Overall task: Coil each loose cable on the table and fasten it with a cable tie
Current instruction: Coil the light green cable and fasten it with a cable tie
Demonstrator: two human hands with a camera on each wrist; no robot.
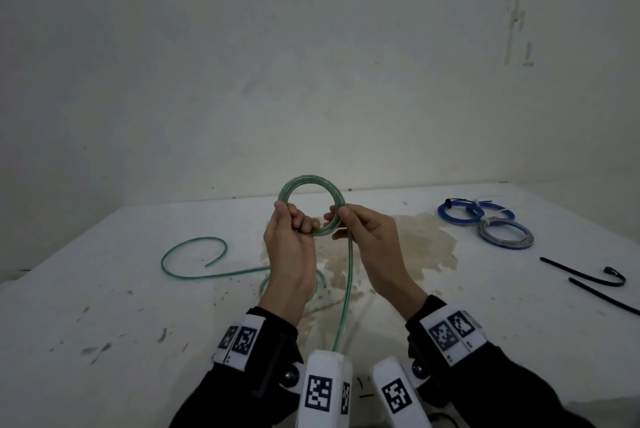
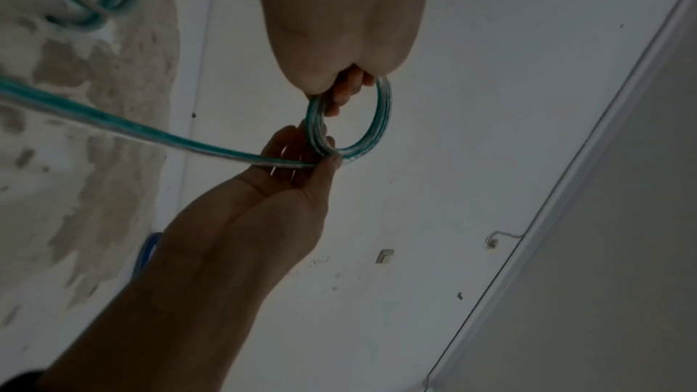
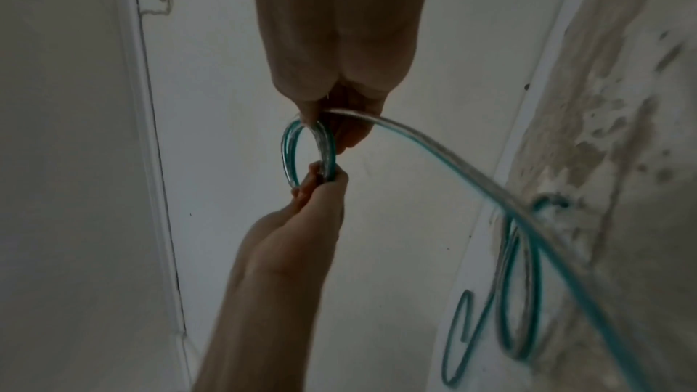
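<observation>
A green translucent cable is partly wound into a small coil (image 1: 311, 192) held upright above the white table (image 1: 104, 289). My left hand (image 1: 294, 223) grips the coil's left side, fingers curled round the turns. My right hand (image 1: 341, 216) pinches the coil's right side where the free length (image 1: 348, 275) runs down toward me. The loose tail (image 1: 194, 256) lies on the table at the left, curling to its end. The coil (image 2: 381, 118) also shows in the left wrist view, and the coil (image 3: 290, 154) in the right wrist view, held between both hands.
Two blue coils (image 1: 459, 212) and a grey coil (image 1: 505, 233), each tied, lie at the back right. Two black cable ties (image 1: 588, 277) lie near the right edge. A brownish stain (image 1: 422, 247) marks the table's middle. A wall stands behind the table.
</observation>
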